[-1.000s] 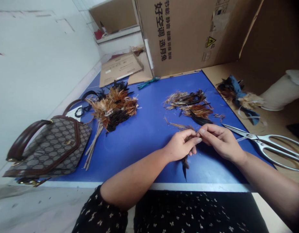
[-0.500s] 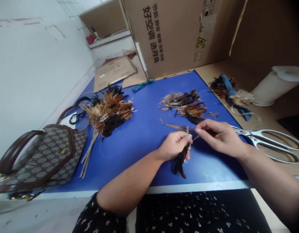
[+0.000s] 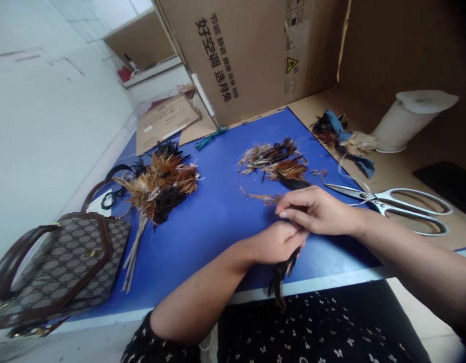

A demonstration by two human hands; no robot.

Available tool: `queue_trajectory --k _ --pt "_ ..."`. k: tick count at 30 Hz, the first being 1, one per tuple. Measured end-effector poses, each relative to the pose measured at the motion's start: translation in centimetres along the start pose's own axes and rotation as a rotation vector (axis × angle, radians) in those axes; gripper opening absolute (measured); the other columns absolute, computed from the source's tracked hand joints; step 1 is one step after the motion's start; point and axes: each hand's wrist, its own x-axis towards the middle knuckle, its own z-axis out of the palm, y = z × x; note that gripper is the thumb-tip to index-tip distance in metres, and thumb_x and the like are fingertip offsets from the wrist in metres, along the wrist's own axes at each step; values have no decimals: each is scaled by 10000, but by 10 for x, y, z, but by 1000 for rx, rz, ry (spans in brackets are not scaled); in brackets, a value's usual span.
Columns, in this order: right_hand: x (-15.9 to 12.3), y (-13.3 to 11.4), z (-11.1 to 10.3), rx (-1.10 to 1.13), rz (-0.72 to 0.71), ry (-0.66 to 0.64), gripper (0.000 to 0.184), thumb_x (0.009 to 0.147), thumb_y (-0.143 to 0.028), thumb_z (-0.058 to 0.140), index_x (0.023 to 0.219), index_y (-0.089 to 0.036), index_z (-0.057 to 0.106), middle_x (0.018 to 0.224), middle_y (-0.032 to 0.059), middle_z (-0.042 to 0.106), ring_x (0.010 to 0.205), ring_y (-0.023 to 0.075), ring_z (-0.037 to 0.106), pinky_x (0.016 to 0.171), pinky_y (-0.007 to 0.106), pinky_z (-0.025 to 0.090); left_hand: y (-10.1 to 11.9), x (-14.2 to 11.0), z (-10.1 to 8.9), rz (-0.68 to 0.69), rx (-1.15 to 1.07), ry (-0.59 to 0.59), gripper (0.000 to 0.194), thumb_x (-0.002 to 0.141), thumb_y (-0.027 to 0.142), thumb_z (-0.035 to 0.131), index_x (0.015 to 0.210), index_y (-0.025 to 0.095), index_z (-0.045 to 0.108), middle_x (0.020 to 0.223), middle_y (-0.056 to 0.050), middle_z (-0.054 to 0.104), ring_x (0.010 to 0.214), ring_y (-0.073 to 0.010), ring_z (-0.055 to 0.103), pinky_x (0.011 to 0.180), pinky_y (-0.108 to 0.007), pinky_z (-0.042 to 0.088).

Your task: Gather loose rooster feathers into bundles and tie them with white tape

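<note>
My left hand [image 3: 280, 243] is closed around a small bunch of dark feathers [image 3: 281, 275], whose black and brown tips hang down past the table's front edge. Over it, my right hand [image 3: 312, 210] pinches with thumb and forefinger just above the left thumb; what lies between those fingertips is mostly hidden. Beyond the hands lie piles of loose brown and black feathers [image 3: 286, 169], with a few thin brown ones [image 3: 261, 197] close to my right fingertips. Metal scissors [image 3: 384, 199] rest partly open to the right of my right wrist.
Feather bundles on pale sticks [image 3: 157, 186] lie at the left, beside a patterned handbag [image 3: 85, 257]. At the right stand a white roll [image 3: 410, 121] and blue-and-brown feather scraps [image 3: 342, 133], with a dark flat object [image 3: 448, 184]. A large cardboard box [image 3: 251, 55] closes off the back.
My right hand has come left and over the left hand, where a thin pale strip showed between them before. The feather bunch hangs lower, nearer my lap. The camera view has shifted.
</note>
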Motion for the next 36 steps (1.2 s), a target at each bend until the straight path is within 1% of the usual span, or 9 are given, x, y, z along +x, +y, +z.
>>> queue_trajectory --k 4,7,12,17,22,26,30,33,36 --pt "-12 3 -2 -254 -14 270 130 1011 -227 618 1072 -211 732 1165 106 739 1093 250 692 991 411 540 -2 -2 -1 -124 -219 44 385 1061 515 453 880 182 521 708 -8 593 475 -114 597 457 -244 491" --pt "-32 -3 -10 -377 23 427 43 966 -220 682 976 -223 724 1116 109 710 1041 275 680 953 444 541 -6 -3 -5 -114 -309 73 411 1045 577 481 912 190 504 730 1 596 471 -119 628 428 -224 483" --pt "-60 -7 3 -260 165 240 60 987 -249 677 1013 -245 731 979 68 721 903 232 684 828 396 570 -10 -2 -7 -82 -311 65 422 1045 582 489 913 182 515 725 -7 602 482 -122 646 433 -217 482" --pt "-56 -6 26 -109 303 318 116 997 -292 675 1075 -244 746 1021 57 752 913 210 708 845 367 586 -12 -3 -7 -76 -296 55 404 1049 564 493 940 177 539 733 -17 619 534 -129 657 482 -239 514" --pt "-52 -12 29 -38 238 333 109 1006 -217 644 920 -236 708 882 31 722 831 183 681 813 348 562 -16 -2 -9 9 -271 133 418 1016 558 574 957 146 617 756 -32 641 596 -115 627 571 -254 510" --pt "-56 -16 33 -79 134 400 102 981 -147 651 990 -238 697 911 46 714 843 192 678 794 349 562 -20 1 -13 52 -311 225 430 971 566 654 942 136 664 786 -36 658 655 -113 618 634 -260 509" --pt "-63 -18 36 -151 60 312 188 952 -118 673 1086 -246 709 1007 75 721 927 222 687 859 382 573 -19 1 -13 60 -402 272 428 891 550 770 938 138 665 769 -20 653 681 -118 633 667 -260 517" --pt "-65 -17 32 -114 74 285 192 956 -139 674 1107 -253 710 1049 83 716 961 226 691 870 379 579 -16 0 -12 45 -470 252 443 864 544 801 958 142 641 792 -21 668 654 -116 651 653 -263 535" --pt "-65 -13 26 -30 165 323 143 981 -199 660 1107 -256 694 1103 87 717 1056 242 693 939 392 574 -14 -1 -11 9 -506 204 441 875 540 790 980 152 610 852 -45 698 612 -128 675 603 -278 554"
